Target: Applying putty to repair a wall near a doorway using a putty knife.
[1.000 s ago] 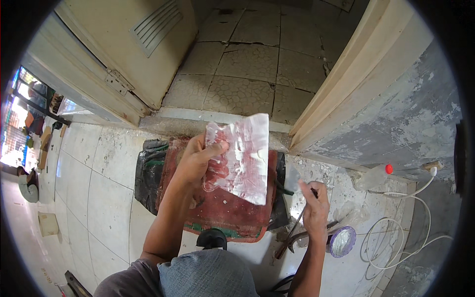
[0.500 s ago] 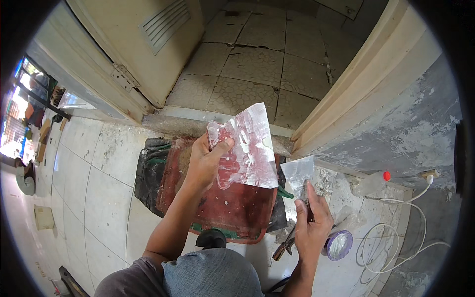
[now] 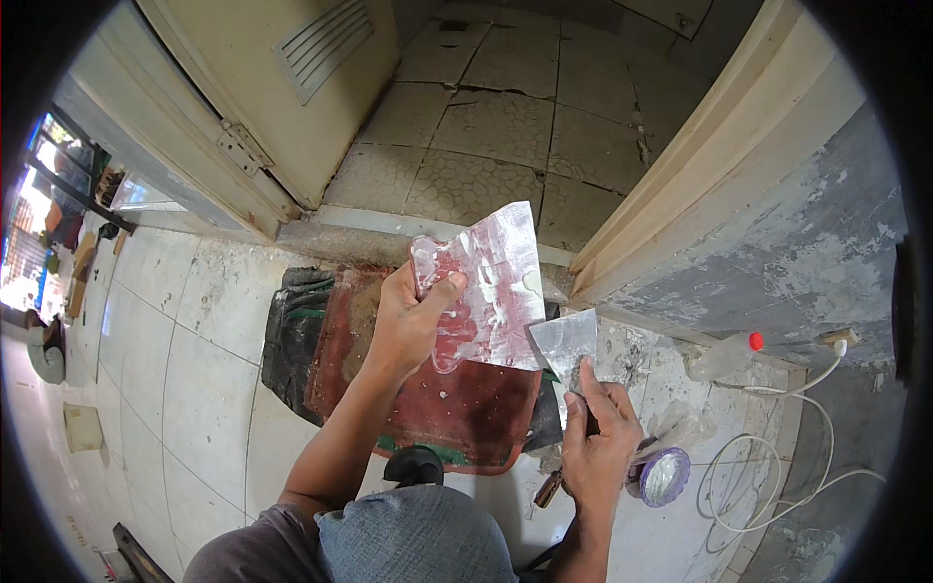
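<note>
My left hand (image 3: 408, 325) grips a flat, flared plate (image 3: 501, 282) by its narrow end, thumb on top. The plate is reddish and smeared with white paste, with a broad pale edge. In my right hand (image 3: 601, 442) is a putty knife (image 3: 567, 340), its wide grey metal blade pointing up and away from me. That blade's left corner lies close to the plate's lower right corner; whether they touch, I cannot tell. My right fingers hide most of the putty knife's handle. Both tools are above a worn red mat (image 3: 452, 423).
Right of my right hand stand a purple-rimmed tub (image 3: 666, 476) and a clear bottle (image 3: 719, 361) with a red cap. A white cable (image 3: 714, 496) loops by the patchy grey wall (image 3: 768, 253). A wooden-handled tool (image 3: 548, 489) lies nearby. Ahead, an open door (image 3: 253, 107) flanks the doorway.
My right hand has brought the putty knife left, closer to the plate, and its blade has turned slightly. The plate in my left hand has hardly moved.
</note>
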